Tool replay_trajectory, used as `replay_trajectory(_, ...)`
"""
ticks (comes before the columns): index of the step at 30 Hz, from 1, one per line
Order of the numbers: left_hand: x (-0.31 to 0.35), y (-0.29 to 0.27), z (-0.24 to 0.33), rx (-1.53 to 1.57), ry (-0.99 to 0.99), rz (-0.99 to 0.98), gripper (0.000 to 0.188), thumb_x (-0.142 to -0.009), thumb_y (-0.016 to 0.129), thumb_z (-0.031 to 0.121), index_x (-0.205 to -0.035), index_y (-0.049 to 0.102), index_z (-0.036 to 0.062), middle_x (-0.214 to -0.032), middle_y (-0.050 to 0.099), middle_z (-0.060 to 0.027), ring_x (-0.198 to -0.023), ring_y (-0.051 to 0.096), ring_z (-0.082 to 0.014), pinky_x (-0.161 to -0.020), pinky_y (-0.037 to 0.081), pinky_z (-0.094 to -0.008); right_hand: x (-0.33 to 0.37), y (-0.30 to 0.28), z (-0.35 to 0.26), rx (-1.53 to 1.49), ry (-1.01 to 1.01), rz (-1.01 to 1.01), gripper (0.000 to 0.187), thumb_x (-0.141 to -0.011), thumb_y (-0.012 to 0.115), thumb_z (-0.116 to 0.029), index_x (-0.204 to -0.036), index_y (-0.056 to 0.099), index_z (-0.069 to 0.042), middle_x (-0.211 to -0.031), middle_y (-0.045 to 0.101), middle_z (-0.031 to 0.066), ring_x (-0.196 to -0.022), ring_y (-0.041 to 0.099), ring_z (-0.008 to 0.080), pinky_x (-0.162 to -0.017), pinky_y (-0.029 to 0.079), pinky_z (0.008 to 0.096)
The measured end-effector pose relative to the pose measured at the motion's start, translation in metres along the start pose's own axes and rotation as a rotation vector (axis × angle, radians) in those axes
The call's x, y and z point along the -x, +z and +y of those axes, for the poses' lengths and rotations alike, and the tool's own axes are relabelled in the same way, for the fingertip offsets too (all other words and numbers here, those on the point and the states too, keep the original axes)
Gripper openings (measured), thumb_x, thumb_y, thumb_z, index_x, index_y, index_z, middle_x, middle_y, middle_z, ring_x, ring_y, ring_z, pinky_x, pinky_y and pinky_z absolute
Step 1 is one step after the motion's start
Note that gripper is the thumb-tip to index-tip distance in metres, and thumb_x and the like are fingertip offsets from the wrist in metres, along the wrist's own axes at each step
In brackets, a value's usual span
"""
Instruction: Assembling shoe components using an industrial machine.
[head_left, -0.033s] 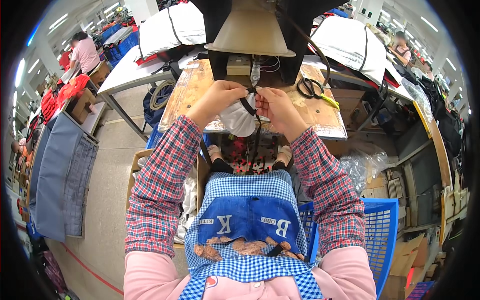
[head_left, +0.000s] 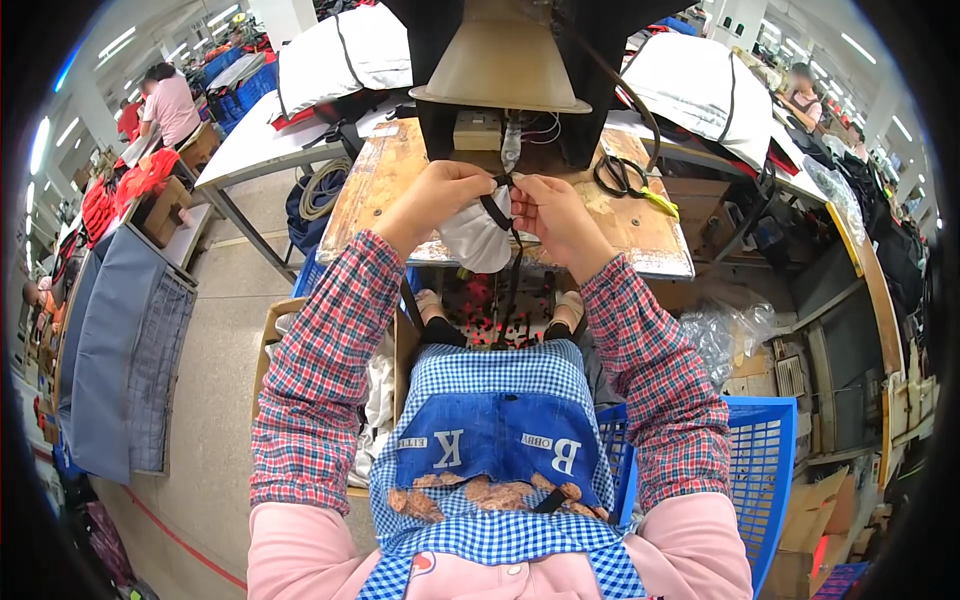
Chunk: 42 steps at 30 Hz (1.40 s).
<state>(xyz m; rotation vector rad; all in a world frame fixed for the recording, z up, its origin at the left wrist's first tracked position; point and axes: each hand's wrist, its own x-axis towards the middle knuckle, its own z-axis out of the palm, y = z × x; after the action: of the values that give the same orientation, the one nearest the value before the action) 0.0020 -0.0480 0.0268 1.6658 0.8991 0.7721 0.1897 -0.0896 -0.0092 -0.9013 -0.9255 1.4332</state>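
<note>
Above the front edge of a worn wooden worktop (head_left: 380, 190), my left hand (head_left: 445, 200) and my right hand (head_left: 555, 212) are held close together. Both pinch a narrow black fabric strap (head_left: 493, 210) between thumb and fingers. Off the strap hangs a white cloth piece (head_left: 474, 240), between my hands and partly behind the left one. Below it a thin black end dangles toward the floor. Just beyond my fingertips a slim metal tool tip (head_left: 511, 150) points down; whether the strap touches it is hard to see. A beige cone-shaped shade (head_left: 505, 70) sits over the tip.
Black-handled scissors (head_left: 622, 178) with a yellow part lie right of my hands. White covered piles (head_left: 690, 95) stand on side tables. A cardboard box (head_left: 275, 345) with white cloth is at my left, a blue crate (head_left: 765, 460) at my right. Co-workers sit farther off.
</note>
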Motion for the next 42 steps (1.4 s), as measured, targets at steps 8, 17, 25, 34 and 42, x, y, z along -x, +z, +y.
replay_trajectory(8, -0.0008, 0.0021, -0.0018, -0.024, 0.006, 0.034, 0.035, -0.089, 0.064, 0.019, -0.111, 0.065, -0.0092, -0.102, 0.068, -0.0094, -0.092, 0.062, -0.0129, -0.08, 0.049, -0.0236, -0.0007, 0.0026, -0.0005, -0.006, 0.006, 0.047, 0.018, -0.095, 0.056, -0.021, -0.085, 0.059, -0.005, -0.078, 0.057, -0.0006, -0.07, 0.056, 0.01, -0.061, 0.049, 0.0245)
replay_trajectory(17, -0.0048, 0.0041, -0.0073, 0.081, 0.024, 0.021, 0.033, -0.091, 0.063, 0.018, -0.111, 0.065, -0.009, -0.1, 0.068, -0.0077, -0.088, 0.062, -0.0108, -0.076, 0.049, -0.0231, -0.0031, -0.0021, -0.001, -0.037, -0.005, 0.021, 0.019, -0.096, 0.058, -0.02, -0.085, 0.06, -0.005, -0.078, 0.059, -0.0002, -0.071, 0.058, 0.0097, -0.061, 0.049, 0.0241)
replay_trajectory(25, -0.0011, 0.0064, -0.005, 0.119, 0.005, 0.046, 0.032, -0.092, 0.063, 0.018, -0.109, 0.066, -0.0077, -0.095, 0.068, -0.0051, -0.085, 0.061, -0.0084, -0.074, 0.048, -0.0221, -0.0004, 0.0001, -0.0011, -0.048, -0.013, 0.036, 0.017, -0.096, 0.057, -0.02, -0.087, 0.06, -0.006, -0.082, 0.06, 0.0004, -0.073, 0.059, 0.0097, -0.062, 0.05, 0.0244)
replay_trajectory(34, -0.0015, 0.0066, -0.0032, 0.132, -0.001, 0.041, 0.03, -0.092, 0.063, 0.018, -0.108, 0.067, -0.0073, -0.094, 0.069, -0.0047, -0.083, 0.061, -0.0084, -0.072, 0.048, -0.0222, -0.0013, -0.0022, 0.0003, -0.066, -0.023, 0.032, 0.016, -0.096, 0.057, -0.02, -0.089, 0.06, -0.006, -0.084, 0.061, 0.0007, -0.075, 0.059, 0.0101, -0.063, 0.05, 0.0249)
replay_trajectory(42, -0.0046, 0.0041, -0.0058, 0.129, 0.003, 0.052, 0.029, -0.092, 0.062, 0.018, -0.107, 0.067, -0.0067, -0.094, 0.069, -0.0053, -0.083, 0.061, -0.0088, -0.073, 0.048, -0.0225, -0.0003, -0.0008, -0.0012, -0.096, -0.035, 0.047, 0.017, -0.096, 0.057, -0.021, -0.09, 0.06, -0.006, -0.085, 0.062, 0.0012, -0.075, 0.059, 0.0106, -0.063, 0.051, 0.0254)
